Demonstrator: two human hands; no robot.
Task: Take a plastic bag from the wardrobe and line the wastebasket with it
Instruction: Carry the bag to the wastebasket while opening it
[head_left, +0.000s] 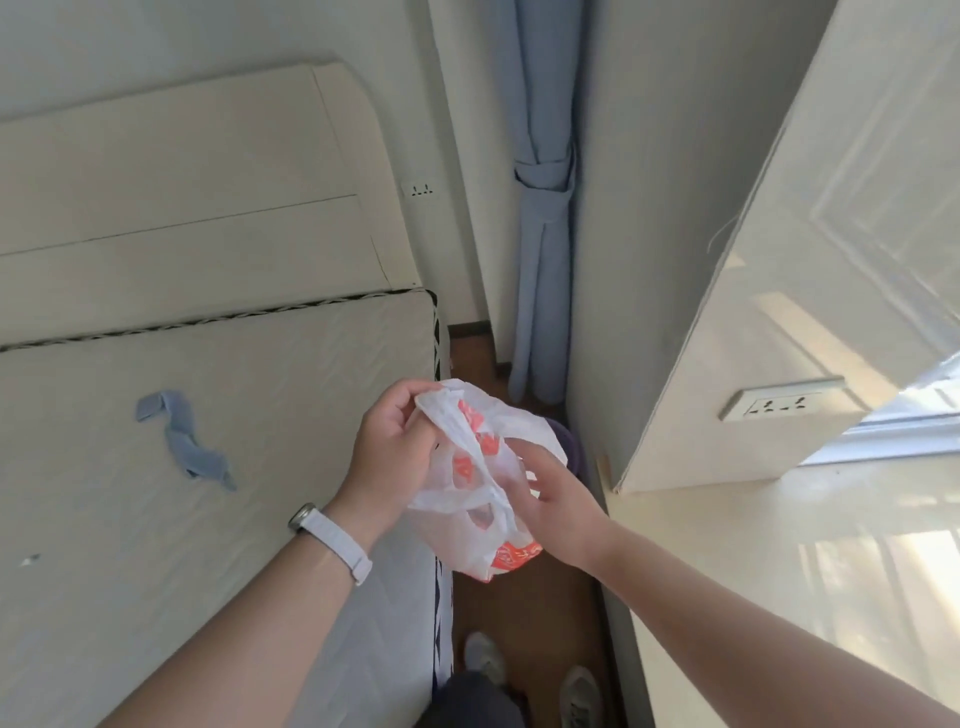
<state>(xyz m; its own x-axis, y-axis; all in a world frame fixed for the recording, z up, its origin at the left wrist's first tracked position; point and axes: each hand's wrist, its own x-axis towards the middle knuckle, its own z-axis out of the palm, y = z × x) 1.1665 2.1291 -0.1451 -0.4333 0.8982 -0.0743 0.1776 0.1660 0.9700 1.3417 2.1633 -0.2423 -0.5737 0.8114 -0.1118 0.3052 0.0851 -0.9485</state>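
head view: in the lower middle of the frame both hands hold a crumpled white plastic bag with orange print in the air above the wooden floor. the left hand, with a white watch band on its wrist, has its fingers curled and pinches the bag's upper edge. the right hand grips the lower folds, its fingers bent into the plastic and partly hidden by it. just right of the bag a dark purple object shows, mostly hidden. at the left lies a bare mattress with a blue cloth strip on it. a tied blue curtain hangs at upper middle. grey shoes stand at the bottom edge.
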